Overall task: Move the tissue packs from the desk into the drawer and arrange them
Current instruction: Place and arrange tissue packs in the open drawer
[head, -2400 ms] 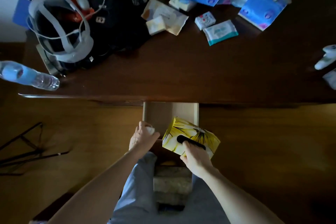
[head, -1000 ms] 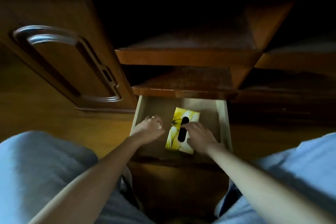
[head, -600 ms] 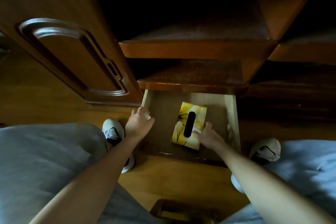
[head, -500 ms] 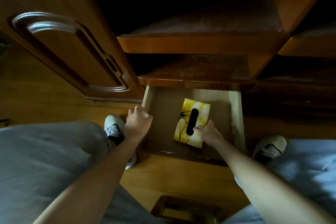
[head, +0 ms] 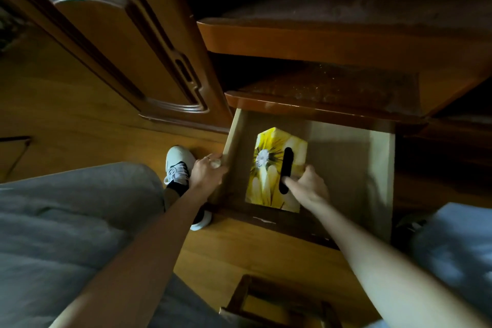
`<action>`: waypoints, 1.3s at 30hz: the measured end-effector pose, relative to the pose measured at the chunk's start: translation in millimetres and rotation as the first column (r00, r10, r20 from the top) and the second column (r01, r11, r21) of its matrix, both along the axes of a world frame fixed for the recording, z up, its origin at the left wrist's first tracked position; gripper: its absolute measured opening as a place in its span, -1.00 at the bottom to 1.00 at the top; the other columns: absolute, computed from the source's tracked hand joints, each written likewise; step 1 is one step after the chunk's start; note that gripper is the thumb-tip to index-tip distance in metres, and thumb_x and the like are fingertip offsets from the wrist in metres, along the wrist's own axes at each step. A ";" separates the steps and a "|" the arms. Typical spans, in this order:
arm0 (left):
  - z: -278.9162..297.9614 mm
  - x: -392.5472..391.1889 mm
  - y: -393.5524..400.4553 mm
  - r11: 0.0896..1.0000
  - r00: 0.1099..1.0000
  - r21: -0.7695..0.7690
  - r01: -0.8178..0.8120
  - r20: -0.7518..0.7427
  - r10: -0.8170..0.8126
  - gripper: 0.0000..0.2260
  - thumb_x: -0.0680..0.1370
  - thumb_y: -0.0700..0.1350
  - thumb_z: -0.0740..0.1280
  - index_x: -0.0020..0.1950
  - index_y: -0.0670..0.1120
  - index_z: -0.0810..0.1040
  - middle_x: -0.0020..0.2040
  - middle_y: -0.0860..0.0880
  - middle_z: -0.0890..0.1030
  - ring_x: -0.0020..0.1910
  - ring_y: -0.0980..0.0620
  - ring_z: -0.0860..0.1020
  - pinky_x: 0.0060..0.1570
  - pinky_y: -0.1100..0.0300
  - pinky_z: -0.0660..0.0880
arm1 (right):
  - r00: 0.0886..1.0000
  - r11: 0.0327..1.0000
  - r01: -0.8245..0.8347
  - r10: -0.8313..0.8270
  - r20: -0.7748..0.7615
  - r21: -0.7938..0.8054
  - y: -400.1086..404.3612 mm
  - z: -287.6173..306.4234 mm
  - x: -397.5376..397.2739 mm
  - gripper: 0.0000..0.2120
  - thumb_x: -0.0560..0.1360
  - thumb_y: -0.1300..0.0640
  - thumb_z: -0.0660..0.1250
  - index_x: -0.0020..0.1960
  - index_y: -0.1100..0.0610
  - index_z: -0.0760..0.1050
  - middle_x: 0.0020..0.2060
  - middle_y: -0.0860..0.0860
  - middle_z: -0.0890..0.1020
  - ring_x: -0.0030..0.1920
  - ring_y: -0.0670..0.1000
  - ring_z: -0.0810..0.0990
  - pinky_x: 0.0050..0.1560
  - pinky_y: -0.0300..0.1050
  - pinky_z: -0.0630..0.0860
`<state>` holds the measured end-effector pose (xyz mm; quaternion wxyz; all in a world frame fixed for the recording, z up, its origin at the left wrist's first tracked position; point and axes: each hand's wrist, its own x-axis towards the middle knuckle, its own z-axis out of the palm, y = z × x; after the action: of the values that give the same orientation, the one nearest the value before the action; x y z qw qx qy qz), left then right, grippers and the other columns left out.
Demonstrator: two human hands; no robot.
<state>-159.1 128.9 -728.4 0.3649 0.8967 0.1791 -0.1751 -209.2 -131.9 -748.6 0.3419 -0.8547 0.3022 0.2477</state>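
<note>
While your left hand (head: 209,171) grips the drawer (head: 379,168) wall (9 o'clock side), your right hand (head: 310,187) fingers clasp the yellow tissue pack (head: 269,181).

Dim, warm-toned frame; upper centre under the desk falls to near black. Glare streaks on the cabinet door (head: 111,42) moulding, upper left. Wide-angle bending at edges, motion blur throughout.

One tissue pack (head: 271,176), one drawer (head: 379,168), two hands.
</note>
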 end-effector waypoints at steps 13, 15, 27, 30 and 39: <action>-5.5 -3.3 -0.7 0.998 0.998 -0.067 -0.011 0.060 0.015 -0.82 0.47 0.23 0.32 0.03 0.25 0.58 -0.20 0.10 0.66 -0.27 0.04 0.63 -0.29 0.11 0.60 | 0.954 0.947 -0.294 0.299 -0.023 0.129 68.9 -2.3 6.0 -0.43 0.42 -0.23 0.50 0.17 0.18 0.46 0.06 0.12 0.60 0.04 0.15 0.62 0.07 0.15 0.62; -6.5 -3.1 -1.4 0.999 0.999 -0.047 -0.014 0.052 0.016 -0.76 0.45 0.23 0.33 0.09 0.25 0.57 -0.14 0.11 0.64 -0.19 -0.02 0.63 -0.18 0.00 0.63 | 0.946 0.923 -0.300 0.320 -0.046 0.243 52.9 -6.2 9.0 -0.61 0.47 -0.24 0.44 -0.12 0.08 0.45 -0.17 0.03 0.56 -0.17 0.04 0.57 -0.04 0.06 0.60; 3.1 -1.9 -9.2 0.993 0.999 0.113 -0.037 0.019 0.035 -0.61 0.48 0.17 0.40 0.28 0.11 0.57 0.20 -0.09 0.49 0.09 -0.11 0.56 0.10 0.01 0.57 | 0.905 0.900 -0.423 0.426 0.000 0.109 30.8 7.9 23.7 -0.49 0.60 -0.33 0.16 -0.06 0.10 0.57 -0.19 0.01 0.62 0.04 0.19 0.68 -0.05 -0.01 0.53; 25.0 0.5 -23.6 0.975 0.971 0.172 -0.143 0.217 0.104 -0.67 0.46 0.17 0.41 0.16 0.08 0.59 0.15 -0.07 0.47 0.15 -0.11 0.48 0.10 0.00 0.51 | 0.898 0.896 -0.435 0.439 -0.029 0.087 18.8 10.8 27.0 -0.39 0.58 -0.36 0.17 0.36 0.08 0.52 0.21 0.06 0.62 0.22 0.13 0.60 0.18 0.06 0.53; 65.7 3.2 -75.0 0.642 0.884 -0.610 -0.465 -0.278 0.375 -0.63 0.53 0.05 0.38 0.24 -0.13 0.59 0.05 -0.18 0.62 0.02 -0.17 0.61 -0.04 -0.04 0.61 | 0.923 0.865 -0.205 0.016 0.385 0.457 13.2 27.9 3.1 -0.49 0.41 -0.25 0.45 0.32 -0.16 0.50 0.14 -0.21 0.62 0.12 -0.16 0.59 0.14 -0.10 0.55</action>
<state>-156.0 53.9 -662.8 0.6762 0.6289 0.3313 -0.1935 -206.2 -118.8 -720.7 0.5822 -0.7874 0.1096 0.1705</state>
